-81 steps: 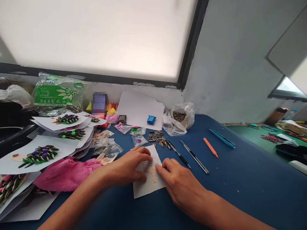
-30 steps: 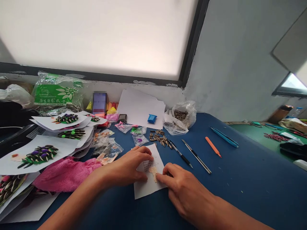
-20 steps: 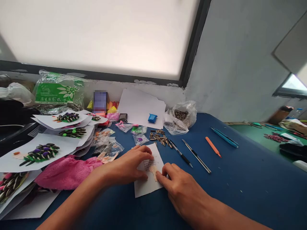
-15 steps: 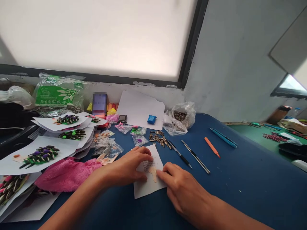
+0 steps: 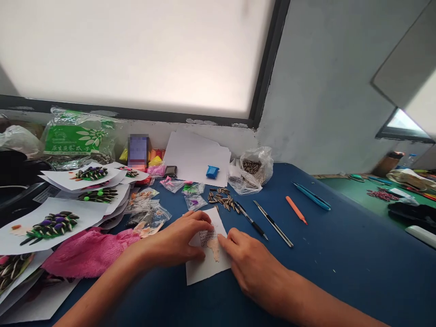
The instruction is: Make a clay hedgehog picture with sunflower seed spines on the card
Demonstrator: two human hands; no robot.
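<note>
My left hand [image 5: 182,238] rests over the left side of a small white sheet of paper [image 5: 198,271], thumb and fingers spread apart. Between the hands, a flat patch of pale peach clay [image 5: 213,247] lies on the paper, narrowing to a tail at its lower end. Beside it are a pen-drawn outline and scribbled marks [image 5: 207,237], partly covered by my left fingers. My right hand [image 5: 252,261] is at the paper's right edge; one outstretched finger touches the clay's upper right side while other fingers curl. Sunflower seeds [image 5: 223,200] lie loose just beyond the paper.
A black pen [image 5: 252,220], craft knife [image 5: 273,223], orange marker [image 5: 296,210] and blue tweezers [image 5: 311,196] lie on the right. Seed-and-clay pictures [image 5: 51,227] and a pink cloth [image 5: 88,254] occupy the left. Clay packets [image 5: 195,202] and a seed bag [image 5: 254,165] stand behind.
The whole view has shifted slightly, moving everything a little left and down. My right fingertip has moved up along the clay's edge; my left hand keeps its place on the paper.
</note>
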